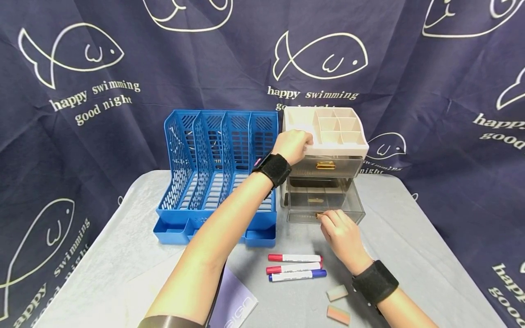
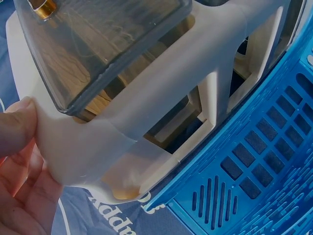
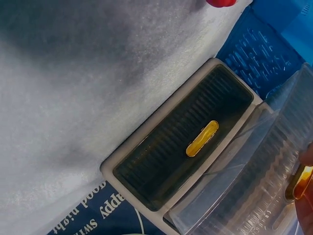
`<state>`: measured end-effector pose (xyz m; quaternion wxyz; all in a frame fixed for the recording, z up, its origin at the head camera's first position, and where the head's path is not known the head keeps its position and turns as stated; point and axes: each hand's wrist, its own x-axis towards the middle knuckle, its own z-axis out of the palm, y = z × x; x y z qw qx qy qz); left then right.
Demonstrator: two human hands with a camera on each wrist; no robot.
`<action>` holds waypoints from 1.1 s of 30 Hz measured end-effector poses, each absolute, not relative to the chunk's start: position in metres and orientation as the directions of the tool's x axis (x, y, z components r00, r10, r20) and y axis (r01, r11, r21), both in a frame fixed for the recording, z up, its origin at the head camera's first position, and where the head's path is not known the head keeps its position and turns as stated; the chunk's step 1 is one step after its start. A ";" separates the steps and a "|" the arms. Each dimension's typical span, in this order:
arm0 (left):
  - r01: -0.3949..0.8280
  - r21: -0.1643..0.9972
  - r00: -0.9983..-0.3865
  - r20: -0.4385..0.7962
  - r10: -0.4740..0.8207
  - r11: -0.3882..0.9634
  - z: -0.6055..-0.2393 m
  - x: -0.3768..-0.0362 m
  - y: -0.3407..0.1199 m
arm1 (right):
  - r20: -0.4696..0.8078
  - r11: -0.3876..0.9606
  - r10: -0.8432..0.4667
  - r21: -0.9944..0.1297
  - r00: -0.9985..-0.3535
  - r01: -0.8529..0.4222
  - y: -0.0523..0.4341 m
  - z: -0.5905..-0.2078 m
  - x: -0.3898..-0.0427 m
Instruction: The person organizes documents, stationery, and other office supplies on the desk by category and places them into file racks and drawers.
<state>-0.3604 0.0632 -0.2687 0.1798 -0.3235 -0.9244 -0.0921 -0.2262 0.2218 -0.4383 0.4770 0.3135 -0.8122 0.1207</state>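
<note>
On my head feed, the left arm runs long and diagonal from the bottom edge, crossing in front of the blue file rack (image 1: 213,212) and hiding part of it. The left hand (image 1: 293,145), back upward, grips the front left corner of the pale drawer organizer (image 1: 342,149); on the left wrist feed I see the thumb on its outer face and the fingers bent at the edge. The organizer stands upright on the grey-covered table (image 1: 398,241), just beside the rack.

The right arm slants in from the lower right. I see the right hand (image 1: 340,232) knuckles up, fingers bent, pinching the gold handle (image 3: 295,187) of the clear drawer (image 1: 301,217) that juts out of the organizer. My right wrist feed shows 1 closed drawer (image 3: 183,139) below it. Each wrist wears a black band.

Between the forearms lie 3 markers (image 1: 296,268), 2 with red caps and 1 with blue. Near the right band I count 2 small erasers (image 1: 337,293), apart from each other.
</note>
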 end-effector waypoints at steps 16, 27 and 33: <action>0.639 0.057 -0.721 0.391 0.572 0.767 -0.267 -0.361 0.062 | 0.850 0.758 -0.386 0.070 -0.360 -0.649 0.216 -0.431 -0.218; 0.634 0.054 -0.728 0.380 0.571 0.772 -0.266 -0.361 0.063 | 0.694 0.638 -0.567 0.031 -0.443 -0.769 0.199 -0.415 -0.203; 0.631 0.061 -0.730 0.383 0.565 0.774 -0.268 -0.362 0.062 | 0.552 0.641 -0.624 -0.046 -0.554 -0.766 0.192 -0.421 -0.203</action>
